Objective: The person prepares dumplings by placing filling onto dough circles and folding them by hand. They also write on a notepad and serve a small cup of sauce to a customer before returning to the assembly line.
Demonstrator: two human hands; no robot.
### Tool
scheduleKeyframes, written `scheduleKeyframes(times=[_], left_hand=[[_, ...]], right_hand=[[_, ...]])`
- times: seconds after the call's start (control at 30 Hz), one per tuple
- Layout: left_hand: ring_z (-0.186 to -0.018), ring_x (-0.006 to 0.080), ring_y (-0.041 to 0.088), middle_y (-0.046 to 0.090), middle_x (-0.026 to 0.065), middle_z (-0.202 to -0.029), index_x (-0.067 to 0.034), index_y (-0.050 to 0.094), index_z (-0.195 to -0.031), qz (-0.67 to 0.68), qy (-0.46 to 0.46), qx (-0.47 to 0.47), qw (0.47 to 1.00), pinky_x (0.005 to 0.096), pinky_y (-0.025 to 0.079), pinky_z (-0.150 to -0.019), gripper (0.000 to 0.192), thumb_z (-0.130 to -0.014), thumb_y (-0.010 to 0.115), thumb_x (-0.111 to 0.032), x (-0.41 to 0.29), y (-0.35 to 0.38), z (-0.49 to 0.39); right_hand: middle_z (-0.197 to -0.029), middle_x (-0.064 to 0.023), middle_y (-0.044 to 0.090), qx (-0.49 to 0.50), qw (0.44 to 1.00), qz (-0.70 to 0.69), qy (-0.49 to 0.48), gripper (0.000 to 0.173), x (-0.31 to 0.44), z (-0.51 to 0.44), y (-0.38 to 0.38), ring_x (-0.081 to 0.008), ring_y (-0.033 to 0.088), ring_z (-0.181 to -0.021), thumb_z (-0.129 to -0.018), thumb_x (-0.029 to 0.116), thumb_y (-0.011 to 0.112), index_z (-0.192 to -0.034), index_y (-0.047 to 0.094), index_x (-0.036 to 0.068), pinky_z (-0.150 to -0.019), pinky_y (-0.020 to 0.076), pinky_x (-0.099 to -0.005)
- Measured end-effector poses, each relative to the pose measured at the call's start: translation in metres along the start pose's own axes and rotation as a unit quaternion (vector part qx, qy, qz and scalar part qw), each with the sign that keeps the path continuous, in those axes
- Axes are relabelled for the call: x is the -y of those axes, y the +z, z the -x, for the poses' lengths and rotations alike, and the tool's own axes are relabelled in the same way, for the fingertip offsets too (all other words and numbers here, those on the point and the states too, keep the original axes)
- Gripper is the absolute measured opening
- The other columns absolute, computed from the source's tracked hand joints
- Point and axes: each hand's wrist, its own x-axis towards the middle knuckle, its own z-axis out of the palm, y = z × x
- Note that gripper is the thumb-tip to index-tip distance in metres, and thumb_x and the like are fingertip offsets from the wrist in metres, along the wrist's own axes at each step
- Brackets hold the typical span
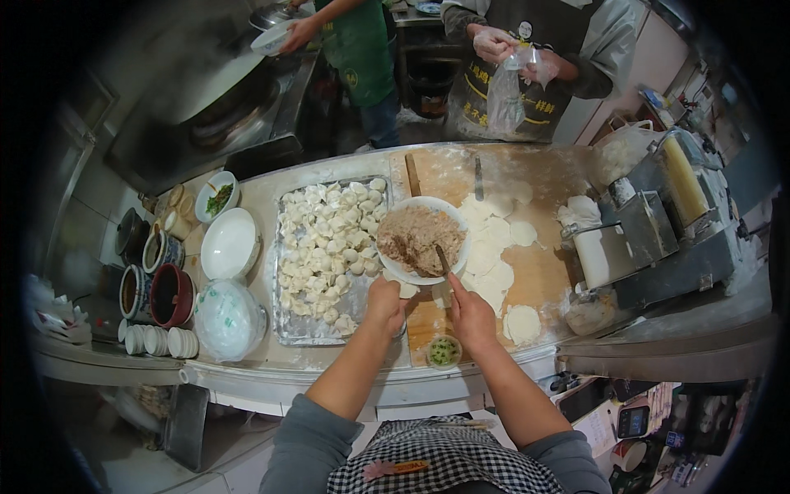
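Note:
My left hand [387, 302] holds a round dough wrapper [404, 289] at the near side of a white bowl [415, 278]. In my right hand [472, 315] is a narrow spreading stick [442, 259], its tip in the minced meat filling [419, 238] that fills the bowl. To the left lies a metal tray [370, 327] with many wrapped dumplings [327, 241]. Flat dough wrappers [487, 253] overlap on the wooden board [537, 272] right of the bowl. A small stack of wrappers [522, 324] lies near my right hand. Below it stands a cup of chopped greens [444, 352].
A dough rolling machine [654, 228] occupies the right end. Bowls [229, 244], a plastic-covered stack [228, 318] and sauce pots [170, 295] crowd the left. A rolling pin [412, 175] lies behind the filling. Across the counter, one person holds a bowl [271, 38] by a steaming wok [222, 86]; another handles a plastic bag [507, 92].

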Motion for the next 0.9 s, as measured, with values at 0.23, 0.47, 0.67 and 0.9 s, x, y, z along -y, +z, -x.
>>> scheduleKeyframes(times=[0.23,0.47,0.67,0.9], left_hand=[[-0.097,0.034,0.066,0.062,0.0199,-0.116,0.005,0.052,-0.123,0.024,-0.004,0.005,1.0,0.0437,0.06,-0.078,0.041,-0.087,0.031,0.011,0.006,-0.003,0.002],[-0.102,0.0335,0.065,0.062,0.0204,-0.118,0.005,0.052,-0.125,0.016,0.0,0.022,1.0,0.0452,0.059,-0.082,0.045,-0.086,0.03,0.013,0.005,0.005,0.011],[-0.111,0.0342,0.06,0.058,0.0208,-0.121,0.008,0.052,-0.125,0.005,-0.026,-0.042,0.999,0.0456,0.052,-0.093,0.05,-0.079,0.034,0.016,-0.003,0.021,0.022],[-0.107,0.0338,0.06,0.058,0.0208,-0.119,0.008,0.053,-0.122,0.059,0.02,-0.017,0.998,0.0435,0.053,-0.093,0.048,-0.079,0.033,0.015,0.004,0.013,0.014]], right_hand=[[-0.075,-0.0152,0.064,0.086,0.993,0.06,-0.057,0.039,0.03,-0.022,-0.016,-0.0339,0.064,-0.069,-0.093,0.022,0.057,-0.132,0.059,0.022,-0.062,0.0512,-0.0458],[-0.076,-0.0163,0.067,0.111,0.993,-0.006,-0.032,0.031,0.016,-0.028,-0.054,-0.0353,0.065,-0.07,-0.092,0.021,0.058,-0.122,0.068,0.023,-0.064,0.0515,-0.0464],[-0.068,-0.0149,0.063,0.111,0.99,-0.018,-0.081,0.034,0.025,-0.001,-0.03,-0.0358,0.063,-0.065,-0.091,0.024,0.061,-0.125,0.065,0.027,-0.059,0.0495,-0.0472],[-0.069,-0.015,0.064,0.065,0.993,-0.044,-0.089,0.029,0.034,-0.032,-0.044,-0.0355,0.064,-0.067,-0.093,0.024,0.058,-0.12,0.067,0.023,-0.06,0.0497,-0.0475]])
